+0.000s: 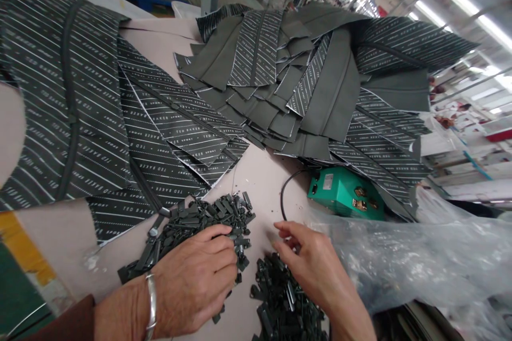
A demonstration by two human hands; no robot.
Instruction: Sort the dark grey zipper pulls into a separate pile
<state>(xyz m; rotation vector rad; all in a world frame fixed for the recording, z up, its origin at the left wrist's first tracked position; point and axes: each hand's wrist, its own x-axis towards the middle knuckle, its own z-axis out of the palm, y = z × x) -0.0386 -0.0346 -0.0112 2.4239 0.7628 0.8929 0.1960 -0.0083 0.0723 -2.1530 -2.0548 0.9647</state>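
Note:
My left hand [196, 277], a silver bangle [151, 306] at its wrist, lies over a pile of small black zipper pulls [224, 213]. Its fingers are bent and pressed together; their undersides are hidden, so anything held does not show. Above a second heap of shiny black zipper parts [286, 298] hovers my right hand [310, 261]. The thumb and index finger there are a little apart, slightly blurred, and I see nothing clear between them. Left of the first pile, a dark printed fabric panel [120, 218] with a zipper down its middle reaches the pulls.
Stacked dark panels with zippers [256, 48] cover the back of the table [256, 176]. More striped printed panels [92, 90] lie at left. A green metal box [344, 192] with a black cable sits at right, beside clear plastic sheeting [400, 256].

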